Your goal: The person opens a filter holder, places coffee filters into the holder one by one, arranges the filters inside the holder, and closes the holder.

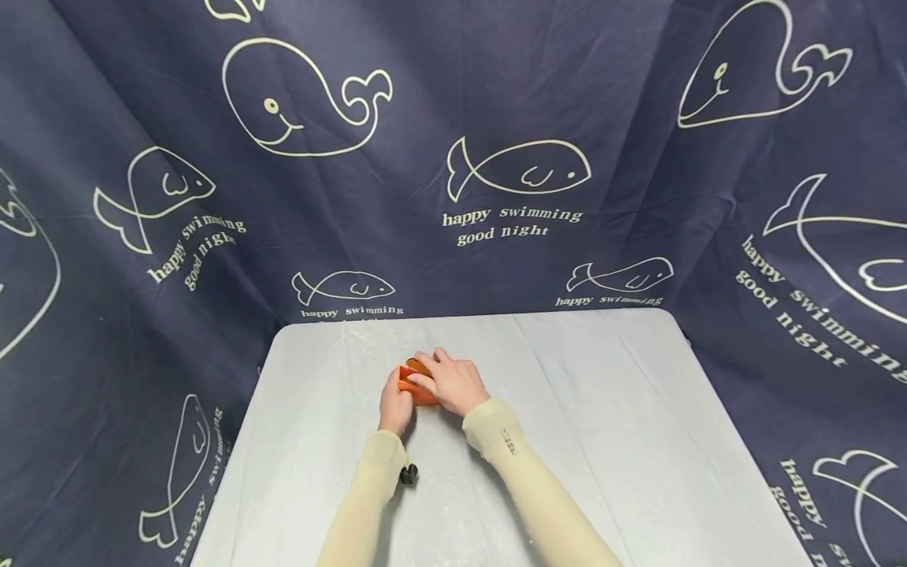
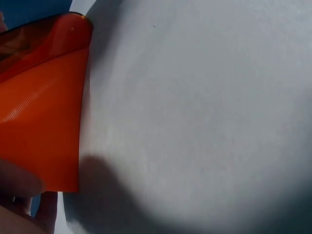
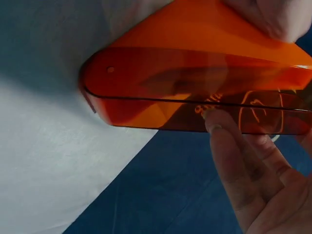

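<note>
Near the middle of the table, both hands are at an orange box (image 1: 423, 396) with a see-through amber lid (image 1: 418, 365). The left hand (image 1: 395, 404) grips the box at its left end; in the left wrist view its fingers (image 2: 19, 180) lie at the lower edge of the orange wall (image 2: 44, 107). From the right, the right hand (image 1: 453, 384) holds the lid, thumb on the near side and other fingers over the far side. In the right wrist view, fingertips (image 3: 217, 127) touch the amber panel (image 3: 180, 116), which bears line markings. The box's inside is mostly hidden.
A white-covered table (image 1: 581, 409) lies under the hands. Dark blue curtains (image 1: 496, 94) with whale and fish drawings stand behind and at both sides. A small black object (image 1: 409, 474) sits at the left sleeve's cuff.
</note>
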`<state>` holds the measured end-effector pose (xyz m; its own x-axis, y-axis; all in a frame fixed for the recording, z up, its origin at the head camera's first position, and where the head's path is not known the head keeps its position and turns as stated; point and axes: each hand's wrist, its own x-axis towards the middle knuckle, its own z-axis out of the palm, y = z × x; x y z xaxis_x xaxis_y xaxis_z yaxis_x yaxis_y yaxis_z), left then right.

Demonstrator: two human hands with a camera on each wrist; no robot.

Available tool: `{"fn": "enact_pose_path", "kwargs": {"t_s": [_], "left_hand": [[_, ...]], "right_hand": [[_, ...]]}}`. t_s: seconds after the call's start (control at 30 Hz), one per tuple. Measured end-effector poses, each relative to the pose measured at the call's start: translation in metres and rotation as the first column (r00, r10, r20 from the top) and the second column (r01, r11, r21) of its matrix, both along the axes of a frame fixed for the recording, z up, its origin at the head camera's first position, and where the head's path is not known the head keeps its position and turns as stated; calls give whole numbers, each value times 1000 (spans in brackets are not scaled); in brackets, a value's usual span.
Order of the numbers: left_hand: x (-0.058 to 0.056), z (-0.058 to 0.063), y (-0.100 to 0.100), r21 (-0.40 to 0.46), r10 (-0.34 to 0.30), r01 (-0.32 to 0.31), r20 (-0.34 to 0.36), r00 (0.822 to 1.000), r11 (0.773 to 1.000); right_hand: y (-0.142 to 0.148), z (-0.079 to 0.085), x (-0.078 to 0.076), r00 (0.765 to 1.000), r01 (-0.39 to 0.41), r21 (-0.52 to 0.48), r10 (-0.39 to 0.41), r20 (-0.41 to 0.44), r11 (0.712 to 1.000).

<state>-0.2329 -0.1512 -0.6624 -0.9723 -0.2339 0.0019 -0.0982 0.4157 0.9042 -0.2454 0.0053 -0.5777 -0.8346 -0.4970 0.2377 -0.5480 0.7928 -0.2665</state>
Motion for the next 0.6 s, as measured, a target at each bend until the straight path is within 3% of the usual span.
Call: {"fn": "enact_pose_path", "kwargs": {"t_s": [0.3, 0.6], "left_hand": [[-1, 2, -1, -23, -16, 15, -43, 999, 1000], [-1, 0, -1, -22, -18, 17, -40, 999, 1000]], "right_hand": [[-15, -5, -1, 1000, -6, 19, 5, 31, 1000], [-7, -10, -1, 995, -20, -17, 21, 95, 1000]]}}
